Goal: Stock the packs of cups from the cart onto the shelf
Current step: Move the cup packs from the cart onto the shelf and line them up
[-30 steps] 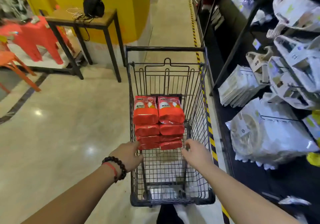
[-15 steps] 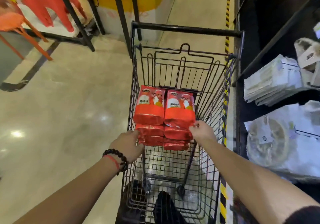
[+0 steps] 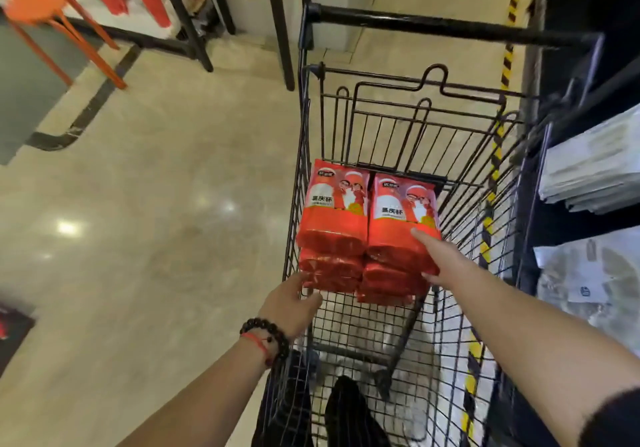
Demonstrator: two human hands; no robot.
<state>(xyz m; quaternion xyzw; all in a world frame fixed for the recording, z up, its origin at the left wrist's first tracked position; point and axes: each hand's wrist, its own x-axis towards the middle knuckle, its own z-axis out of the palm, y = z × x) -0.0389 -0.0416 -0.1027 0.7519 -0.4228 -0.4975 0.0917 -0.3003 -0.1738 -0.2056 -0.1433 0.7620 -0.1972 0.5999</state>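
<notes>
Red packs of cups lie in two stacks inside the black wire cart (image 3: 450,27). The top left pack (image 3: 334,211) and the top right pack (image 3: 398,218) show printed labels. My right hand (image 3: 446,263) is at the near end of the top right pack, forefinger laid along its top and thumb under its edge, pinching it. My left hand (image 3: 291,304), with a bead bracelet on the wrist, reaches in with straight fingers touching the near end of the lower left packs (image 3: 329,273). The dark shelf (image 3: 554,225) stands right of the cart.
White flat packs (image 3: 595,173) and clear bagged goods (image 3: 595,273) lie on the shelf. Yellow-black floor tape (image 3: 507,62) runs along its base. Black table legs (image 3: 277,24) and an orange stool (image 3: 38,6) stand ahead on the left. A dark shoe (image 3: 349,412) shows through the cart's mesh.
Both hands left the cart's near rim and reached in. The right hand slid onto the top right pack; the left moved to the lower left packs. The view tilted down and closer.
</notes>
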